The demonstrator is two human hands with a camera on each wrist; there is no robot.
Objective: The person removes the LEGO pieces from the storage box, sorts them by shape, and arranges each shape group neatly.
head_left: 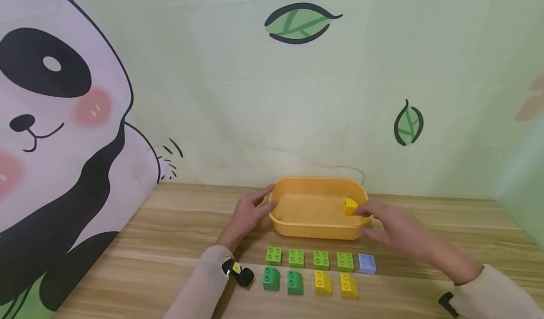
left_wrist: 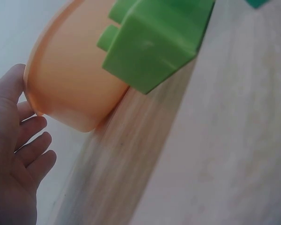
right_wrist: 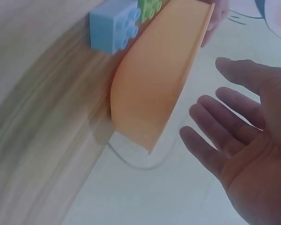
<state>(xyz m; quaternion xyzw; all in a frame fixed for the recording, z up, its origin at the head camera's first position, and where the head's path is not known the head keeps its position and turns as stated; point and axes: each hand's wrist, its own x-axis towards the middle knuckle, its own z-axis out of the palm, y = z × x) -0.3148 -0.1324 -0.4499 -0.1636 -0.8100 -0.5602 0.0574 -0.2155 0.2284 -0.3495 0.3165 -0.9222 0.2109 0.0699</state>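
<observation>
An orange plastic basin [head_left: 316, 230] stands on the table between the hands. One yellow brick [head_left: 350, 206] is inside it, near the right wall. My left hand [head_left: 250, 213] is at the basin's left rim, thumb and index finger reaching over the edge; the left wrist view shows the other fingers loosely bent outside it. At the right rim, my right hand [head_left: 397, 224] has its fingertips beside the yellow brick in the head view. The right wrist view shows that hand [right_wrist: 246, 140] with fingers spread and nothing held. The basin wall hides its inside there.
In front of the basin, several light green bricks [head_left: 320, 260] and a blue brick [head_left: 367, 264] form a row. Nearer lie two dark green curved bricks [head_left: 271, 279] and two yellow sloped bricks [head_left: 323, 282]. A printed cloth [head_left: 238, 97] hangs behind the table.
</observation>
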